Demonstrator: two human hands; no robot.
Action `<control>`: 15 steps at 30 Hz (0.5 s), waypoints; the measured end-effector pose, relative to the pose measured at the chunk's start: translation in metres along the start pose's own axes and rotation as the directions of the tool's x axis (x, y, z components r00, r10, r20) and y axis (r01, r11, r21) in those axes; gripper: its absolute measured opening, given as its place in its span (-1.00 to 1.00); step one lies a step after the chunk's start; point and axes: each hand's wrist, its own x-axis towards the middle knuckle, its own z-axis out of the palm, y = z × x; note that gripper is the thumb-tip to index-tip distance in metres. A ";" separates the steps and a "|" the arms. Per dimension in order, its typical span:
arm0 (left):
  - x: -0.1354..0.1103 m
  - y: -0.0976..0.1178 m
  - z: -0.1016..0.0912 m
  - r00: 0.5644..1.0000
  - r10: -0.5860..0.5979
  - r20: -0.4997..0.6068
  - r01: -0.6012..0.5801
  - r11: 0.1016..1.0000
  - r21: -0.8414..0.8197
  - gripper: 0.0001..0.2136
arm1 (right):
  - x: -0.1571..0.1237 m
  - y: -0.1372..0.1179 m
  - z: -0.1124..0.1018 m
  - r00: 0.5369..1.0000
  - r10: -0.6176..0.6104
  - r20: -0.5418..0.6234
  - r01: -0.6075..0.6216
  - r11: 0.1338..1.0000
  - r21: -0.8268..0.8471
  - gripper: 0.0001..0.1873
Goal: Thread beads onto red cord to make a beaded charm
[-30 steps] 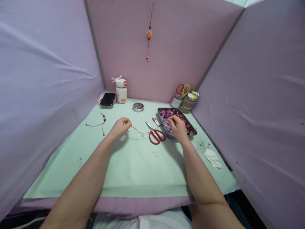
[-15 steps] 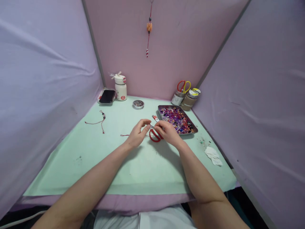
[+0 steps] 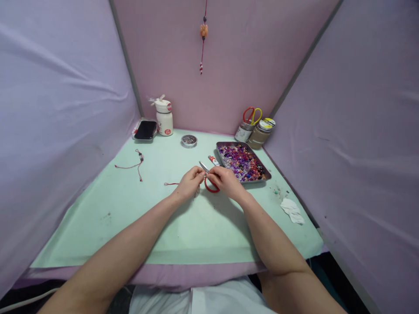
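Note:
My left hand (image 3: 190, 183) and my right hand (image 3: 225, 181) meet at the middle of the green mat, fingertips pinched together. Between them runs a thin red cord (image 3: 170, 184) whose free end trails left on the mat from the left hand. What the right fingertips pinch is too small to name. Red-handled scissors (image 3: 209, 185) lie just under and behind the hands, partly hidden. A metal tray (image 3: 266, 173) full of purple, pink and dark beads stands right of my right hand.
A second red cord piece (image 3: 135, 163) lies at the left. At the back stand a phone (image 3: 145, 129), a white bottle (image 3: 164, 117), a small round tin (image 3: 189, 140) and two jars (image 3: 254, 133) holding scissors. Crumpled tissue (image 3: 293, 211) lies right. A beaded tassel (image 3: 203, 31) hangs on the back wall.
My right hand left the bead tray and came to the middle. My left hand moved right to meet it, bringing the cord along. The fingertips now touch.

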 end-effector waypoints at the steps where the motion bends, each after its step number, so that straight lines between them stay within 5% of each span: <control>1: 0.000 0.001 -0.001 1.000 0.013 -0.013 -0.012 0.999 0.034 -0.77 | 0.000 0.002 0.000 1.000 0.015 -0.004 -0.015 1.000 0.003 -0.81; 7: 0.001 0.004 -0.002 0.997 0.029 -0.073 -0.020 0.993 0.114 -0.79 | 0.001 0.005 -0.001 0.997 0.082 0.001 -0.082 0.995 0.056 -0.78; 15: 0.004 0.000 -0.006 0.989 -0.015 -0.145 0.013 1.000 -0.016 -0.76 | 0.002 0.002 -0.008 0.984 0.170 -0.060 -0.158 0.973 0.166 -0.71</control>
